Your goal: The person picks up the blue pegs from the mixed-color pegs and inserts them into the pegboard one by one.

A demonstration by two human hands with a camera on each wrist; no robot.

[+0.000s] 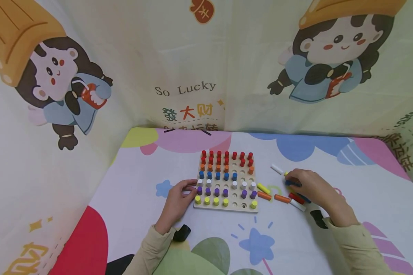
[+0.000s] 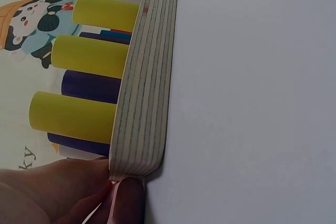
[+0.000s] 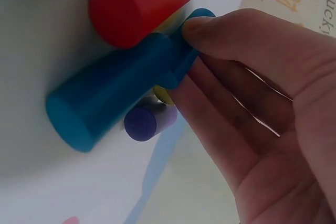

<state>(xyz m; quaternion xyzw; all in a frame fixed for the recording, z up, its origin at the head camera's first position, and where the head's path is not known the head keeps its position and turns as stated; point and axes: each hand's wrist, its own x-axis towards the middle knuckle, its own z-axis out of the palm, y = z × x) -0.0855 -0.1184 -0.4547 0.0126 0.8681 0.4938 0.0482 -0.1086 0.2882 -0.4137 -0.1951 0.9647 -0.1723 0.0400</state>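
Observation:
A wooden pegboard (image 1: 227, 209) holds rows of red, orange, blue, white, purple and yellow pegs, with some holes bare. At its left edge is my left hand (image 1: 177, 202); in the left wrist view its fingertips (image 2: 127, 198) touch the board's near corner, beside the yellow pegs (image 2: 73, 116). To the right of the board, my right hand (image 1: 311, 191) pinches a blue peg (image 3: 185, 59) between thumb and fingers, low over the loose pegs. Another blue peg (image 3: 105, 95) lies just beside it, partly overlapped by the held one. A red peg (image 3: 142, 11) is close by.
Between board and right hand lie loose pegs: a white peg (image 1: 277, 169), a yellow peg (image 1: 263, 188), orange pegs (image 1: 282, 198) and another white peg (image 1: 298, 205). A purple peg (image 3: 149, 121) shows in the right wrist view. Printed cloth walls (image 1: 179, 49) stand behind the table.

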